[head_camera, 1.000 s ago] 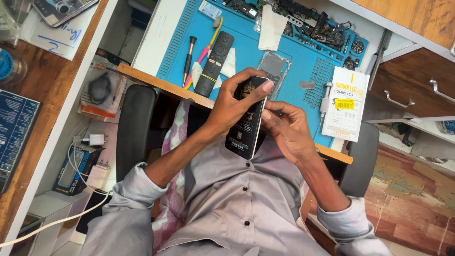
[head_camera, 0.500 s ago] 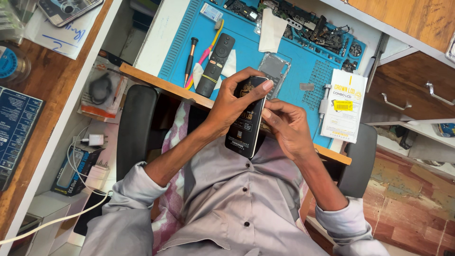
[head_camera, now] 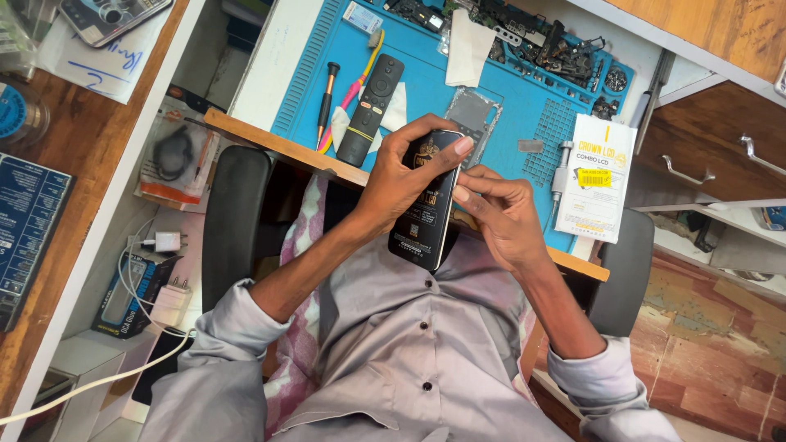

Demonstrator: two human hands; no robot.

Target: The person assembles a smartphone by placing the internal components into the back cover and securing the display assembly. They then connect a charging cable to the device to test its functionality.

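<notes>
Blue silicone work mat (head_camera: 426, 98) spans the desk; above the lap, the black slab-shaped phone panel (head_camera: 427, 205) sits gripped in the left hand (head_camera: 397, 176), fingers wrapped round its edges. Right hand (head_camera: 499, 217) pinches its side edge. Unsupported there, it could slip and drop. Right fingertips hidden behind the panel.

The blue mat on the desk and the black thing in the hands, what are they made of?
The blue mat looks like soft matte rubber or silicone: it has moulded ridges and little trays. The black phone-shaped part, gripped by the left hand and touched by the right hand, looks like glossy plastic or glass, because it shines.
</notes>
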